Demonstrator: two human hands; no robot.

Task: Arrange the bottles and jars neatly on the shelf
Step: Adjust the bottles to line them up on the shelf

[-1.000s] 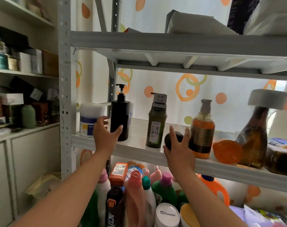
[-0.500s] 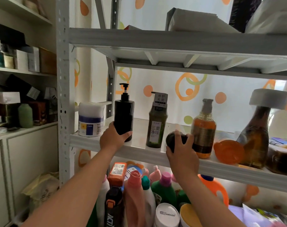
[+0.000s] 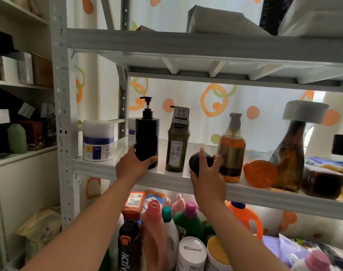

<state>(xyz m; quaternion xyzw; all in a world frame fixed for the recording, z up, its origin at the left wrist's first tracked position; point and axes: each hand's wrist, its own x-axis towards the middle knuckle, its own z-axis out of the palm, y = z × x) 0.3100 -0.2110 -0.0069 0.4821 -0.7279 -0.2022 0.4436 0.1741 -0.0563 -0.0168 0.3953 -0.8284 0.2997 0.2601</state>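
Black plastic fills the left hand (image 3: 131, 165) in the head view: thumb and fingers wrap the base of the black pump bottle (image 3: 147, 141), which stands upright on the metal shelf (image 3: 92, 167) between a white tub (image 3: 98, 140) and a green shampoo bottle (image 3: 177, 151). The right hand (image 3: 207, 177) grips a dark round jar (image 3: 201, 162) at the shelf's front edge, just beside an amber pump bottle (image 3: 232, 151). Neither hand is free.

To do this step well, I judge the pump bottle should be slid by its base rather than tipped, in line with its neighbours. The jar should be set flat without knocking the amber bottle.

Fingers hide the jar's lid and label, and I cannot tell whether it rests on the shelf or is lifted. Farther right an orange container (image 3: 260, 174) lies tilted, and the frame edge cuts off the row.
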